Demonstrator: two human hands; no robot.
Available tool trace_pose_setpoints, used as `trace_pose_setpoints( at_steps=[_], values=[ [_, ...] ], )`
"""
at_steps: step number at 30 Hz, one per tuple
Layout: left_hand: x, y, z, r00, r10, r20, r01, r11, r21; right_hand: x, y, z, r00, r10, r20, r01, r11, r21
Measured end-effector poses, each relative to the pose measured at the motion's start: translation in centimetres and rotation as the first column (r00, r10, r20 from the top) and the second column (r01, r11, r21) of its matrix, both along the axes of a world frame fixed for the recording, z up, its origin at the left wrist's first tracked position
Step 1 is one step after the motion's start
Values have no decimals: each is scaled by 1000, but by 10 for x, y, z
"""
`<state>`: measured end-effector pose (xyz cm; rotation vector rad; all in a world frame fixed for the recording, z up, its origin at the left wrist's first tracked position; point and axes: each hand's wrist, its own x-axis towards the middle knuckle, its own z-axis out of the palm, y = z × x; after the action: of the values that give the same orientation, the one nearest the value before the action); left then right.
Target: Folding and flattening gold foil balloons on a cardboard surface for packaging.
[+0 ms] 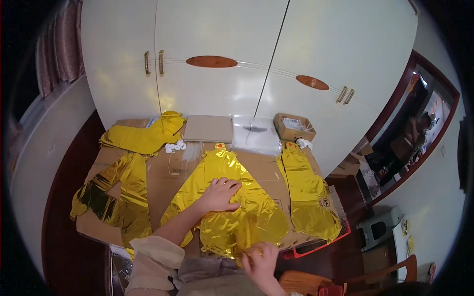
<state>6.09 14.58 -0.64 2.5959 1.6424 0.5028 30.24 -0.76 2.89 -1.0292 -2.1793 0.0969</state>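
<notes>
you have a flat, uninflated gold foil balloon (232, 202) spread on the cardboard in front of you, its narrow neck pointing away from you toward the cabinet and its wide, crinkled body toward you. it lies shiny side up, creased and reflective. its near lower edge is folded or lifted a little where it reaches the table's front edge.
</notes>
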Motion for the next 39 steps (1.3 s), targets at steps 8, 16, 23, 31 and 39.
trace_pose_setpoints(
  at_steps=[8, 16, 23, 31, 39],
  values=[
    [1, 0, -1, 1000, -6, 14, 5, 999, 35, -40, 5, -22, 948, 297, 112, -280, 949, -148],
    [0, 1, -4, 1000, -5, 8, 5, 999, 44, -33, 11, -36, 892, 413, 186, -365, 899, -243],
    [0, 2, -3, 1000, -4, 6, 4, 999, 37, -32, 13, -28, 867, 491, 89, -448, 843, -297],
    [0, 0, 0, 1000, -11, 14, 10, 999, 34, 17, 67, -20, 884, 397, 247, -326, 902, -284],
    [0, 0, 0, 1000, -4, 6, 4, 1000, 25, 36, 78, -10, 920, 353, 170, -290, 905, -312]
  ],
)
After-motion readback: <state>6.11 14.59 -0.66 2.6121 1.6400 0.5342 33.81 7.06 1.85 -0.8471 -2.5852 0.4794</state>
